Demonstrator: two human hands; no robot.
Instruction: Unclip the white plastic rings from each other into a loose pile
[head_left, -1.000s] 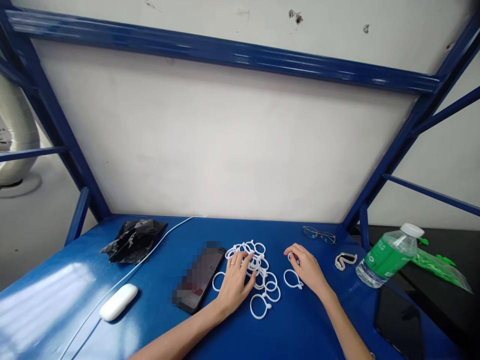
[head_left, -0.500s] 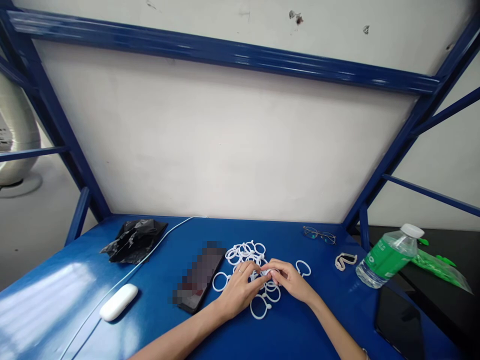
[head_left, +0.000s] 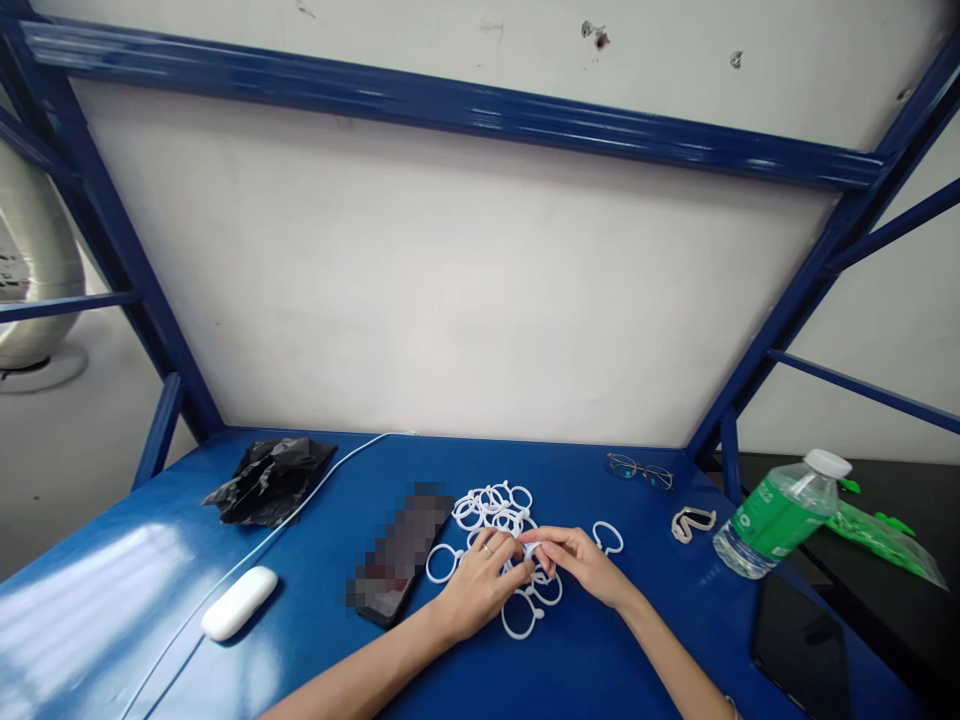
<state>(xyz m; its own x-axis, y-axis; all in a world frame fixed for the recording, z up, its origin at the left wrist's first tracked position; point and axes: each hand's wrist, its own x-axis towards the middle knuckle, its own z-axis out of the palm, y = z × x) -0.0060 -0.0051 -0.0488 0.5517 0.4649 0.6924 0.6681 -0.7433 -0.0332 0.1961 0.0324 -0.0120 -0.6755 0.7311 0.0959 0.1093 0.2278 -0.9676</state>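
White, knobbed plastic rings (head_left: pixel 493 514) lie heaped at lower centre on the glossy blue worktop (head_left: pixel 315 600), probably for both hands' easy reach. The right hand (head_left: pixel 538 550) pinches one partly hidden white ring (head_left: pixel 530 549); the left hand (head_left: pixel 480 582) meets it half-curled, its grip impossible to tell.

Two hands (head_left: pixel 477 582) (head_left: pixel 585 565), two phones (head_left: pixel 405 555) (head_left: pixel 801 642), one bottle (head_left: pixel 780 515), one pair eyeglasses (head_left: pixel 622 466), over six rings (head_left: pixel 519 638).
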